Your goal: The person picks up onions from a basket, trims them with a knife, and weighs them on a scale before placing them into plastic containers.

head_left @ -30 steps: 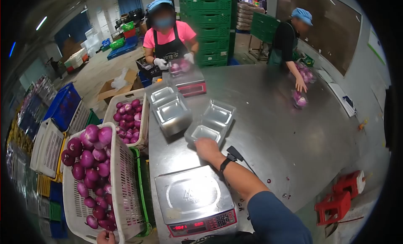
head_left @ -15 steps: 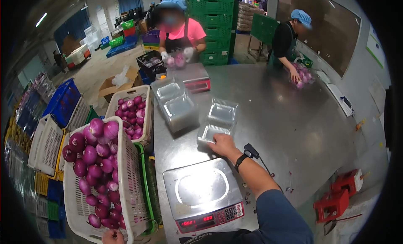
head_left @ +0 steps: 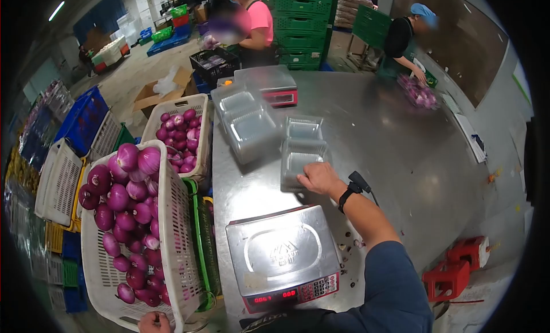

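Observation:
My right hand (head_left: pixel 318 177) is closed on the near right edge of a clear plastic clamshell box (head_left: pixel 305 152), which lies open on the steel table. To its left is a stack of similar clear boxes (head_left: pixel 246 124). Nearer me sits a digital scale (head_left: pixel 283 250) with a bare metal pan and lit red digits. My left hand (head_left: pixel 154 322), cut off by the bottom of the view, has curled fingers at the near rim of a white crate (head_left: pixel 180 241). Purple-red onions (head_left: pixel 126 218) fill this crate.
A second white crate (head_left: pixel 200 124) of onions stands beyond the first. Another scale (head_left: pixel 265 83) is at the table's far edge. Across the steel table (head_left: pixel 412 189), one co-worker (head_left: pixel 255 26) stands by a black crate (head_left: pixel 215 65); another handles bagged onions (head_left: pixel 418 92). Red stools (head_left: pixel 447 280) are at right.
The view has shifted slightly. My right hand has moved up along the box's right side, and the box sits straighter. The co-worker in pink has turned from the far scale toward the black crate.

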Demonstrator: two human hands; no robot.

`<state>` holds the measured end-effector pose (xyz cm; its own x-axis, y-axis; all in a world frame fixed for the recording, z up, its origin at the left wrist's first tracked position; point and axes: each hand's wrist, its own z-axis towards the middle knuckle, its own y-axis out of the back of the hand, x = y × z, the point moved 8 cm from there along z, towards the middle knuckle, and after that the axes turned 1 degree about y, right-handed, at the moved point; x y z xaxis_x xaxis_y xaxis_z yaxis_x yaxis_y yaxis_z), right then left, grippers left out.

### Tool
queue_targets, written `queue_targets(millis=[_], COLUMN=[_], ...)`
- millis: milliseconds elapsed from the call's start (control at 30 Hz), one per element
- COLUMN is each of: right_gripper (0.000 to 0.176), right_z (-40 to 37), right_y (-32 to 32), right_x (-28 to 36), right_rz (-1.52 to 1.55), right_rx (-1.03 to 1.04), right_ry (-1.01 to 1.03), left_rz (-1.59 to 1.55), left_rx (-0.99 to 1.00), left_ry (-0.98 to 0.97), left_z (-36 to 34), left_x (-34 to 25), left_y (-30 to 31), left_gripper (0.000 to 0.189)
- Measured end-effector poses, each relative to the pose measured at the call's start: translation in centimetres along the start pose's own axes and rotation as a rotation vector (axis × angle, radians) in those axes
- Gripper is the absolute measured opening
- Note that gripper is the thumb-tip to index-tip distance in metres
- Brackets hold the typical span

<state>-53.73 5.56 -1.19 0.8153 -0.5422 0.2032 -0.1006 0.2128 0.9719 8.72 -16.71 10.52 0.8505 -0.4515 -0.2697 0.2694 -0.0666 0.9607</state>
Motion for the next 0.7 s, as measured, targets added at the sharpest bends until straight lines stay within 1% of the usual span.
queue_targets(millis=[167,233,267,433,500,533,600,633,700], right_gripper=[0.048,0.048,0.046,0.039,0.04,0.04,0.041,0.041,0.04], right_z=[1.8,1.5,1.3,2.2,3.1,3.5,4.0,3.9,3.4], right_y=[-0.5,-0.6,-0.6,-1.3,-2.2,-2.1,-1.9,-2.0,-2.0], right_x=[0.7,2.3,3.2,4.7,4.0,4.1,3.8,4.1,4.2], right_rz=[0.005,0.053,0.059,0.154,0.211,0.204,0.285,0.278,0.345], right_rx=[-0.036,0.021,0.025,0.011,0.088,0.085,0.079,0.082,0.036], right_ry=[0.023,0.089,0.139,0.192,0.116,0.127,0.061,0.071,-0.031], left_rz=[0.017,0.011,0.026,0.062,-0.001,-0.009,-0.041,-0.049,-0.03], left_rx=[-0.054,-0.075,-0.064,-0.056,-0.054,-0.062,-0.027,-0.029,-0.068], left_ry=[-0.014,-0.032,-0.023,-0.028,-0.04,-0.032,0.041,0.05,0.008], left_z=[-0.1,-0.2,-0.1,-0.1,-0.1,0.0,-0.2,-0.2,-0.3], left_x=[0.4,0.6,1.0,1.2,0.4,0.4,1.1,1.1,0.8], left_y=[0.0,-0.1,-0.4,-0.4,0.0,0.1,-0.5,-0.4,0.2], left_gripper=[0.03,0.03,0.029,0.028,0.028,0.028,0.027,0.027,0.027])
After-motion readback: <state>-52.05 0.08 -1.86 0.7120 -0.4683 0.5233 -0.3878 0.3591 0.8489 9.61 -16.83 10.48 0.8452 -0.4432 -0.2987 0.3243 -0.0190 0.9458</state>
